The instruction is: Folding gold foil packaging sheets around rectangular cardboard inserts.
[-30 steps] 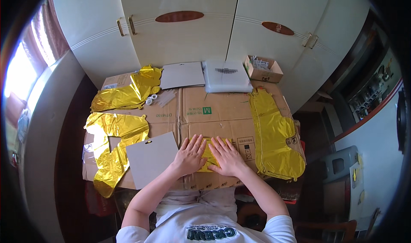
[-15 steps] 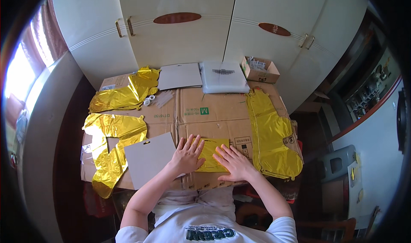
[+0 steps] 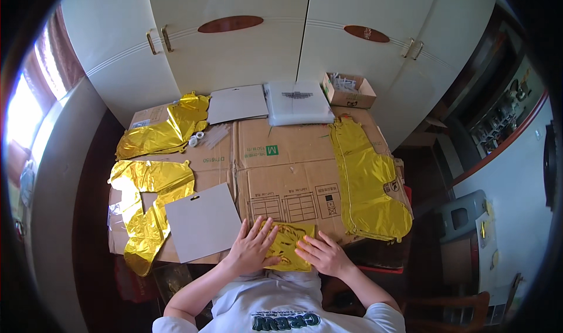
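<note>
A folded piece of shiny gold foil balloon (image 3: 293, 239) lies at the near edge of the cardboard, its lower part reaching over the edge by my lap. My left hand (image 3: 251, 248) rests flat on its left side, fingers stretched and slightly apart. On its right side lies my right hand (image 3: 325, 255), with its fingers extended over the foil. Just left of my left hand is a light grey card (image 3: 202, 224) with a hanging slot. To the right, a large flat gold foil balloon (image 3: 372, 186) is spread on the cardboard.
At the left lie two more gold foil balloons, one far (image 3: 158, 136) and one near (image 3: 149, 201). Small white rolls (image 3: 196, 138) and clear strips (image 3: 216, 136) sit between. Along the back are grey cards (image 3: 237, 104), a clear plastic bag stack (image 3: 299, 107) and an open box (image 3: 350, 92).
Both hands have drawn the folded gold foil toward me, to the near edge. Printed boxes on the cardboard behind it now show. The view has shifted slightly.
</note>
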`<state>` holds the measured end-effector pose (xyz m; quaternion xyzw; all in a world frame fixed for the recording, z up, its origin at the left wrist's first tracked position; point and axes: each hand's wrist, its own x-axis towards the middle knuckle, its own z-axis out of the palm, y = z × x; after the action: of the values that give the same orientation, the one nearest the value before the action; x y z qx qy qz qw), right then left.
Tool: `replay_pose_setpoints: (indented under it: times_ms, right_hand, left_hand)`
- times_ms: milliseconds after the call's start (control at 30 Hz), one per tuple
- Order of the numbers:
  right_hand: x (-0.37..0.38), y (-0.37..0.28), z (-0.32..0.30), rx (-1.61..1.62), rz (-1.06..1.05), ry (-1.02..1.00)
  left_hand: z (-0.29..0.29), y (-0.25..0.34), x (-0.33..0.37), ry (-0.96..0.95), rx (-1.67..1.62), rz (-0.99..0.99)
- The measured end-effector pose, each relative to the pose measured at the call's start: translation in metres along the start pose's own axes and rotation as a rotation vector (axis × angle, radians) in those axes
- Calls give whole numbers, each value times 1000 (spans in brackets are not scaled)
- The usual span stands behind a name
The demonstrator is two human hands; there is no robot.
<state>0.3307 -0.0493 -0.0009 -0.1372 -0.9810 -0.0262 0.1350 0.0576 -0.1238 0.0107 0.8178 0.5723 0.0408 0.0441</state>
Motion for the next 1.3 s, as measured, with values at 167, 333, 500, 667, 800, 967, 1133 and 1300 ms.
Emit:
replay_pose_setpoints:
  times_ms: [167,333,500,667,800,967,1133,1300]
  right_hand:
    - [0,-3,-9,346,129,166]
    - [22,18,-21,755,314,164]
    - [42,42,-8,1042,644,-109]
    - [68,48,-4,1528,690,86]
    - [83,41,-19,1737,673,139]
    - [89,38,-11,1794,671,174]
    - [92,40,-6,1828,685,201]
    - [96,42,-15,2155,727,211]
  left_hand:
    - [-22,-16,-21,-34,-327,221]
    - [-42,-38,-25,57,-740,287]
    - [-15,-41,-12,24,-1263,-243]
    - [0,-39,7,325,-1707,-364]
    - [2,-48,8,326,-1794,-464]
    - [-1,-51,10,357,-1869,-489]
    - [-8,-49,13,358,-1921,-537]
    - [-10,-49,14,366,-1947,-557]
